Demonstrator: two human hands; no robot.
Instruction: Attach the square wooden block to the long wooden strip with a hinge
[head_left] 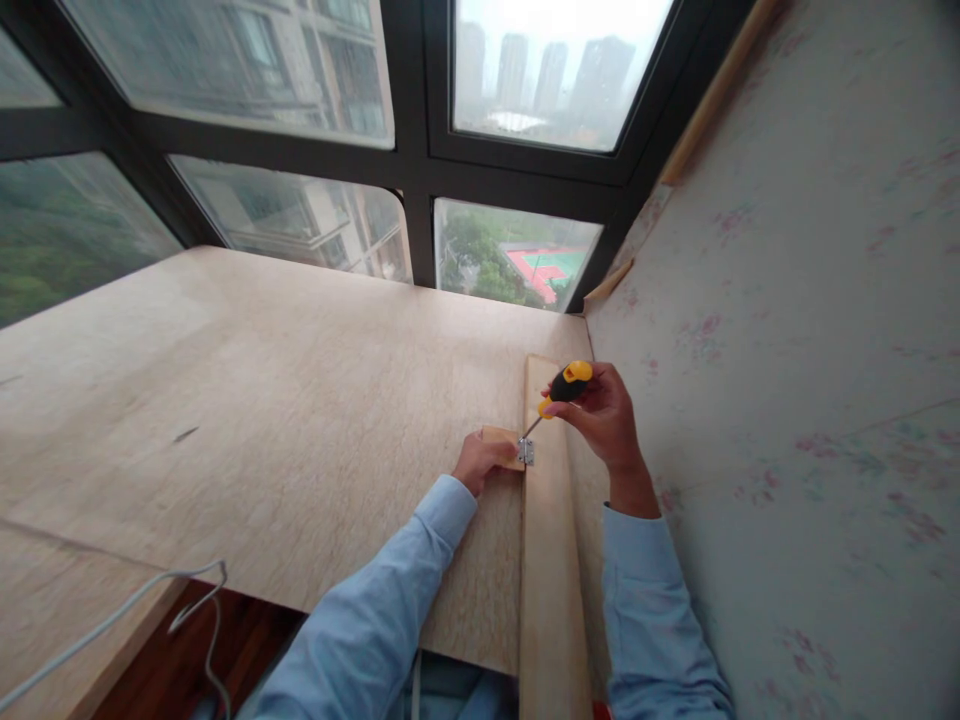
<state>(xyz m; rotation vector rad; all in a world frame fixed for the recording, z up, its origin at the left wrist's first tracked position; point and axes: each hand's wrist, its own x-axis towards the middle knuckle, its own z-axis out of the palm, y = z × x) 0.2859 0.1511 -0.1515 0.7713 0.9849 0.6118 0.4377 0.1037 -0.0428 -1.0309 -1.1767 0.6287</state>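
My right hand [606, 415] is closed around a screwdriver [571, 381] with a yellow and black handle. Its shaft slants down to the left, and the tip meets a small metal hinge [527, 452]. That hinge lies across the joint between a long wooden board [553, 560] and a small wooden block [501, 434]. My left hand [480, 462] grips the block from its left side, with the thumb close to the hinge. The fingers on the block's far side are partly hidden.
A pale stone-patterned surface [300, 420] extends left and back to dark-framed windows [420, 170]. On the right stands a wall with floral paper [787, 350], its edge peeling near the window. A white cable [150, 585] hangs over a gap at the lower left.
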